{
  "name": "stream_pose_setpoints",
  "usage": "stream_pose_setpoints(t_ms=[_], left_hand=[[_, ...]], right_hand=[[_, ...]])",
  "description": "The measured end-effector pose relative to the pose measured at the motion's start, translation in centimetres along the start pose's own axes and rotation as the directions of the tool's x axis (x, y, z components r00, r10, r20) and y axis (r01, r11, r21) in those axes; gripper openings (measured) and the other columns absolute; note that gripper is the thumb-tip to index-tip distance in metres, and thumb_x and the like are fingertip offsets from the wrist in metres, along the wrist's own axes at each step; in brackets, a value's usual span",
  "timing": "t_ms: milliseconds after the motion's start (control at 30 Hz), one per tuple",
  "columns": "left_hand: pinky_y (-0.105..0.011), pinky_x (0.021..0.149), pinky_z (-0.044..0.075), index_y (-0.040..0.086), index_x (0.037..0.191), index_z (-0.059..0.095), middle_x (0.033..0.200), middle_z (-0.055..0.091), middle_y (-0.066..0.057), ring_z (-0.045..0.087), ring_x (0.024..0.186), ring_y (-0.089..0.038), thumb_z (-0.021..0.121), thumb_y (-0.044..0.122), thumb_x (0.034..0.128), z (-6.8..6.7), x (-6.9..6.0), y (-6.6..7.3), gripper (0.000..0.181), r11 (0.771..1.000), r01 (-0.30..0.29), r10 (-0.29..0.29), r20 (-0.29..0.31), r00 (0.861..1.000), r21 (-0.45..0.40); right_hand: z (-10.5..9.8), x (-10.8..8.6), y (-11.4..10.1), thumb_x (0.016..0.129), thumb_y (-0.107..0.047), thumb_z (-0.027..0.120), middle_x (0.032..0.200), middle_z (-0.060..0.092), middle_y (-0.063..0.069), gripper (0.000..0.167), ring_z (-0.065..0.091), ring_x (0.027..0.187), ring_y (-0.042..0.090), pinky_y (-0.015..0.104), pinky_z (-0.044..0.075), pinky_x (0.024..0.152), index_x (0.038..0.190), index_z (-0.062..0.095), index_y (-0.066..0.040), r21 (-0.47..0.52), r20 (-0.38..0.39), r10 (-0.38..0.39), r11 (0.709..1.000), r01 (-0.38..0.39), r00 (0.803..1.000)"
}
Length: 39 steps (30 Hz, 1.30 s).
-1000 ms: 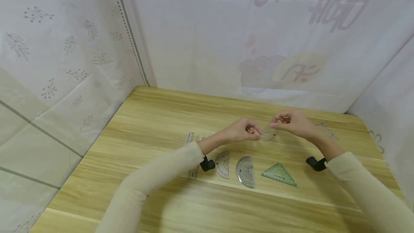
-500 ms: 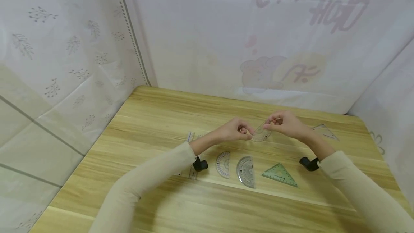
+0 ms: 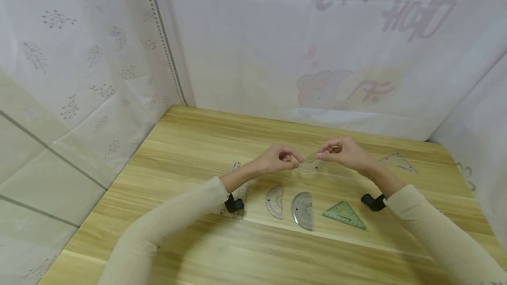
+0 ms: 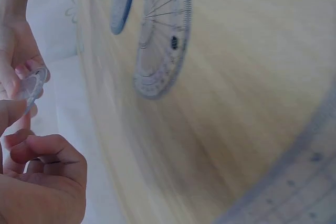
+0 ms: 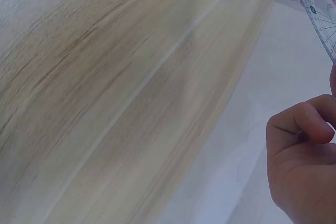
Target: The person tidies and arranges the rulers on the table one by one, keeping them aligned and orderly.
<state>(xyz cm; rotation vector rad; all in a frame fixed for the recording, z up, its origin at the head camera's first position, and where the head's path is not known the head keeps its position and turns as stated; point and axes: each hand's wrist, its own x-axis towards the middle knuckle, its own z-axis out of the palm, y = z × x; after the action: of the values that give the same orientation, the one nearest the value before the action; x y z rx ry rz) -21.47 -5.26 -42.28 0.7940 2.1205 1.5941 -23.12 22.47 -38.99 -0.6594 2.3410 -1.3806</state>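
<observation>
A clear half-round protractor (image 3: 311,165) is held up off the table between both hands. My left hand (image 3: 277,160) pinches its left corner, as the left wrist view shows with the protractor (image 4: 35,86) at the fingertips. My right hand (image 3: 345,153) pinches the other end between thumb and fingers. In the right wrist view the scale side of the protractor (image 5: 318,16) shows, and my right hand (image 5: 302,156) is partly cut off by the frame edge. Below the hands lie a smaller clear protractor (image 3: 275,202), a larger one (image 3: 303,211) and a green set square (image 3: 345,215).
A clear set square (image 3: 401,162) lies at the back right of the wooden table (image 3: 206,250). Clear rulers (image 3: 238,214) lie at the left, partly hidden by my left forearm. A white curtain (image 3: 237,47) hangs behind the table's back edge.
Both hands have moved left together with the protractor, which has turned so its straight edge is less steep. The things on the table have stayed in place.
</observation>
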Motion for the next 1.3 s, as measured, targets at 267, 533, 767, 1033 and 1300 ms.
stream_pose_setpoints(t_ms=[267, 533, 767, 1033, 1300], left_hand=[[-0.024, 0.059, 0.034, 0.003, 0.111, 0.075, 0.063, 0.037, 0.004, 0.034, 0.058, -0.009, 0.069, 0.008, 0.0976, -0.5, -0.9, -0.5, 0.016, 1.000, 0.018, -0.017, -0.050, 0.999, 0.016], [-0.024, 0.058, 0.033, 0.004, 0.110, 0.075, 0.066, 0.039, 0.003, 0.035, 0.060, -0.010, 0.069, 0.007, 0.0970, -1.4, -2.0, -1.2, 0.014, 1.000, -0.005, 0.004, -0.098, 0.995, -0.010], [-0.025, 0.056, 0.032, 0.003, 0.111, 0.074, 0.066, 0.040, 0.002, 0.035, 0.059, -0.011, 0.072, 0.008, 0.0956, -2.0, -2.9, -1.2, 0.017, 0.998, -0.032, 0.024, -0.132, 0.991, -0.058], [-0.027, 0.064, 0.035, 0.002, 0.106, 0.077, 0.064, 0.034, 0.002, 0.031, 0.061, -0.013, 0.072, 0.009, 0.0962, -2.2, -3.5, -1.6, 0.013, 0.991, -0.065, 0.036, -0.228, 0.973, -0.120], [-0.029, 0.070, 0.040, 0.003, 0.104, 0.078, 0.062, 0.030, 0.001, 0.027, 0.060, -0.014, 0.074, 0.009, 0.0954, -2.6, -3.9, -1.9, 0.012, 0.987, -0.068, 0.032, -0.237, 0.971, -0.145]], right_hand=[[0.9, 0.6, -0.1, 0.093, -0.020, 0.078, 0.096, 0.059, 0.014, 0.016, 0.053, 0.076, 0.027, 0.042, 0.050, 0.072, 0.100, 0.077, -0.006, 0.004, -0.001, -0.012, 1.000, 0.012, 1.000], [2.2, 1.6, -0.7, 0.093, -0.020, 0.078, 0.091, 0.056, 0.015, 0.017, 0.046, 0.076, 0.021, 0.041, 0.047, 0.069, 0.099, 0.077, -0.004, 0.056, -0.009, -0.039, 0.998, 0.040, 0.999], [3.2, 1.9, -1.2, 0.092, -0.020, 0.079, 0.084, 0.050, 0.012, 0.019, 0.041, 0.074, 0.019, 0.033, 0.042, 0.067, 0.102, 0.077, -0.004, 0.115, -0.057, -0.041, 0.992, 0.048, 0.998], [3.9, 2.0, -1.4, 0.091, -0.016, 0.080, 0.072, 0.043, 0.009, 0.013, 0.034, 0.067, 0.020, 0.029, 0.034, 0.062, 0.098, 0.078, -0.006, 0.145, -0.075, -0.098, 0.983, 0.108, 0.992], [4.4, 2.1, -1.2, 0.091, -0.009, 0.079, 0.075, 0.047, 0.010, 0.005, 0.034, 0.064, 0.017, 0.027, 0.033, 0.058, 0.095, 0.078, -0.005, 0.119, -0.040, -0.147, 0.981, 0.151, 0.988]])
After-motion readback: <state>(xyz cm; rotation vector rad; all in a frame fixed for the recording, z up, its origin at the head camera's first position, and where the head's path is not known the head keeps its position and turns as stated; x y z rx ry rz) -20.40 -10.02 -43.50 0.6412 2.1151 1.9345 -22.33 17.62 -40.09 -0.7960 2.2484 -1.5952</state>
